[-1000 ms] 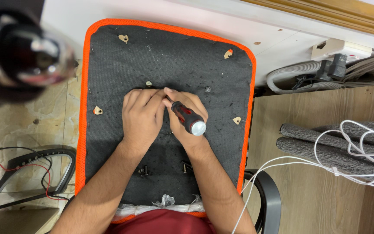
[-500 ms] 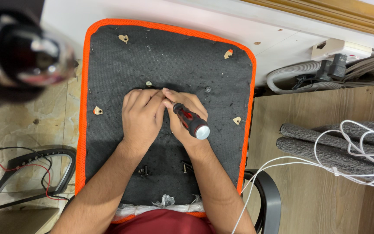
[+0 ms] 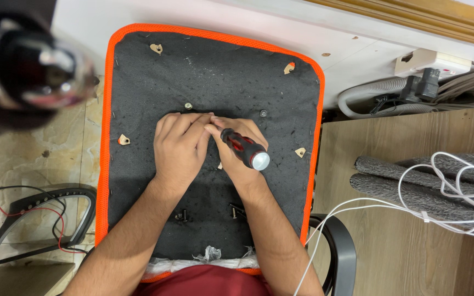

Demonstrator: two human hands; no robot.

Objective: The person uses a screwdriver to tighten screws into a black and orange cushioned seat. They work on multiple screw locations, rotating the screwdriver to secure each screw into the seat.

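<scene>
**Orange-edged seat pad, upside down, under two hands**

Black felt underside of seat pad, trimmed all round in orange, laid flat across lap. Left hand spread palm down near pad's middle, fingers together and pointing away, tips just touching right hand. Right hand clamped round screwdriver: red-and-black handle, silver butt cap tilted up toward camera, shaft and tip hidden beneath fingers, so contact point with pad not visible. Thumb and forefinger pinched together at front of handle, right beside left fingertips.

Small bolt seated in felt just beyond left fingertips; second bolt just beyond right knuckles. Loose dark screws lying on pad nearer body, between forearms. Tan tabs poking through felt near edges and corners.

Blurred dark-and-chrome object close to camera at upper left. Black plastic armrest with red and black wires on tiled floor at left. White cable looped over grey rolled fabric on wooden surface at right; grey hose and white power strip beyond.
</scene>
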